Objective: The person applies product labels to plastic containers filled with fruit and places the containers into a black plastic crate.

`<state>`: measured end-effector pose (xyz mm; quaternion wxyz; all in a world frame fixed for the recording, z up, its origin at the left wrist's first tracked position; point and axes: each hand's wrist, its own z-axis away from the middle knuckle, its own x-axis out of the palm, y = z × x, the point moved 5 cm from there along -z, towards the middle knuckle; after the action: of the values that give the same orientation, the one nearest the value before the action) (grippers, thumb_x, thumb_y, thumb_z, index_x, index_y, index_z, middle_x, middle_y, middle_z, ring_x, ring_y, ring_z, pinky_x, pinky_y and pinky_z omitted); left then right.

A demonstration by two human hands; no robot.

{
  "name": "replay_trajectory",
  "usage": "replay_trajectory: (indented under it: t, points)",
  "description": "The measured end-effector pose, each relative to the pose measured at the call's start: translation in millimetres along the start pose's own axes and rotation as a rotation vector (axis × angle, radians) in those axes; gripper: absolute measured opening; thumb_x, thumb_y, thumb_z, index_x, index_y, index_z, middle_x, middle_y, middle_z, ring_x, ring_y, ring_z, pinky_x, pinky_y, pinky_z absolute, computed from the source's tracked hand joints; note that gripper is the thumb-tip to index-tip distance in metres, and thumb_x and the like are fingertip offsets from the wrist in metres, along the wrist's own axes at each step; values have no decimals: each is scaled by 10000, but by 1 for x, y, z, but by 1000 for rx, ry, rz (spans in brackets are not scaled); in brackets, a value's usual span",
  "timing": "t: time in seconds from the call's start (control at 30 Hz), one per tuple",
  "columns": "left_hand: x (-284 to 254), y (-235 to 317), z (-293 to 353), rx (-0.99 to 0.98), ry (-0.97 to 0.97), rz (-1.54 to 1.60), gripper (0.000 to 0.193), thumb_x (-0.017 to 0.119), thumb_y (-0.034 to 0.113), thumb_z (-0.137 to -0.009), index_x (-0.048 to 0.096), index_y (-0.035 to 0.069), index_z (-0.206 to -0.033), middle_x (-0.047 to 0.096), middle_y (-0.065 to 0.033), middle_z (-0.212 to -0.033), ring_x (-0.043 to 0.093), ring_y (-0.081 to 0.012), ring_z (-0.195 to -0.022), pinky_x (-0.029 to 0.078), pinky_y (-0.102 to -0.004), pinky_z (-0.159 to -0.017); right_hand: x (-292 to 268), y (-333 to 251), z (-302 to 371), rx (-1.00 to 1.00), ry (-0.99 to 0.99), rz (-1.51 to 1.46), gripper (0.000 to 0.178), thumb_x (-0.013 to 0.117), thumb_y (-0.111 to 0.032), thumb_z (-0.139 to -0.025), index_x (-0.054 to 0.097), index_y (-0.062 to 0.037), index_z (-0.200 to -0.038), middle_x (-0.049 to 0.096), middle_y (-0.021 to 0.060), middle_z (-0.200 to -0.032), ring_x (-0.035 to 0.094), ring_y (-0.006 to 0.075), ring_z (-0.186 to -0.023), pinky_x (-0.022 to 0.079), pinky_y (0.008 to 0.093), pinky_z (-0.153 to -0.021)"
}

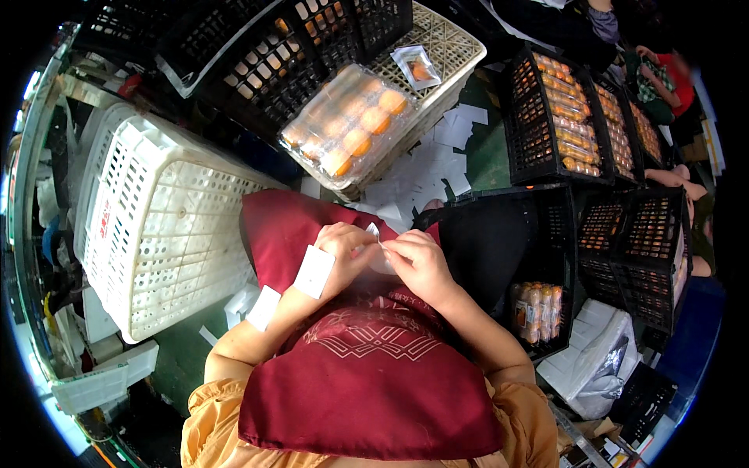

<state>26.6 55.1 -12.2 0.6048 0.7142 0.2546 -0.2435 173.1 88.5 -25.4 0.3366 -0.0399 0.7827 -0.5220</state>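
Above my lap, my left hand (pixel 341 248) and my right hand (pixel 419 260) meet fingertip to fingertip. Both pinch a small white label (pixel 374 232), partly covered by the fingers. One white sticker (pixel 315 271) lies on my left wrist and another sticker (pixel 264 308) farther up that forearm. Just beyond my hands, a clear plastic clamshell pack (pixel 343 129) of round orange-yellow cakes rests, closed, on an upturned cream crate (pixel 449 39). Beside the pack lies a small printed packet (pixel 417 68).
Left of me stands a white perforated crate (pixel 195 234). Black crates (pixel 538 148) with packed cakes line the right side, one holding a cake pack (pixel 537 312) near my right elbow. White paper slips (pixel 413 183) litter the green floor. Another person (pixel 663 82) is at far right.
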Motion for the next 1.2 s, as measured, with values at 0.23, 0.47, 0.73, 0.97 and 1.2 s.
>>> replay_trajectory:
  t: [0.23, 0.47, 0.73, 0.97, 1.2]
  points:
    - [0, 11, 1, 57, 50, -99, 104, 657, 73, -701, 655, 20, -791, 633, -121, -754, 601, -282, -725, 462, -360, -695, 5, -9, 0, -77, 30, 162, 76, 615, -63, -744, 632, -34, -813, 595, 82, -736, 568, 260, -771, 423, 375, -739]
    - [-4, -7, 4, -111, -19, 78, 127, 636, 87, -734, 654, -5, -819, 637, -142, -789, 606, -286, -732, 476, -354, -678, -6, 3, -4, 70, 36, 62, 80, 613, -61, -746, 632, -33, -818, 597, 99, -735, 570, 281, -772, 427, 382, -734]
    - [1, -1, 5, -100, 27, -4, 143, 640, 90, -726, 649, -8, -829, 629, -158, -798, 601, -317, -770, 478, -373, -698, 8, -13, -5, -79, 19, 131, 55, 610, -52, -750, 628, -40, -801, 587, 73, -716, 567, 260, -760, 418, 372, -764]
    - [-10, -28, 11, -415, -25, 200, 148, 615, 122, -798, 640, -21, -828, 646, -101, -727, 593, -118, -661, 469, -270, -594, -17, 30, -10, 100, 88, 181, 85, 613, -54, -739, 638, -36, -819, 620, 127, -763, 588, 314, -757, 458, 406, -684]
    - [-31, -35, 8, -619, 8, 491, 132, 575, 96, -842, 615, -30, -838, 625, -35, -750, 557, -87, -711, 442, -226, -670, -42, 32, -26, 50, 134, 471, 571, 691, -144, -721, 452, -42, -1229, 463, 138, -1233, 434, 319, -1146, 349, 420, -953]
